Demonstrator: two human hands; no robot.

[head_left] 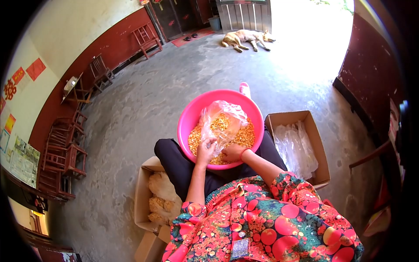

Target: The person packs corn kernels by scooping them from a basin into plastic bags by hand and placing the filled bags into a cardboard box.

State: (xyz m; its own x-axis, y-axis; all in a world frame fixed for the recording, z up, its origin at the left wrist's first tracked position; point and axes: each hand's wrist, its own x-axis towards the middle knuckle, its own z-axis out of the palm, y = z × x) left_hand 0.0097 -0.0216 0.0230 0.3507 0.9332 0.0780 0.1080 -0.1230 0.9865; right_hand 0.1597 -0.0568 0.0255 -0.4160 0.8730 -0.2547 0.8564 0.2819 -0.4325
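Observation:
A pink basin (187,114) rests on my lap with yellow corn kernels (246,136) in it. A clear plastic bag (231,114) lies over the kernels, its mouth spread toward the far side. My left hand (206,150) pinches the near edge of this bag between thumb and fingers. Beside it, my right hand (232,153), with a red bracelet at the wrist, is low in the basin against the kernels and the bag's near edge. Its fingertips are hidden, so its grip cannot be made out.
To my right stands a cardboard box (321,150) with clear plastic bags (294,146). At my left, another box (142,192) holds filled bags (162,203). A dog (248,39) lies near the doorway. Wooden chairs (65,157) line the left wall.

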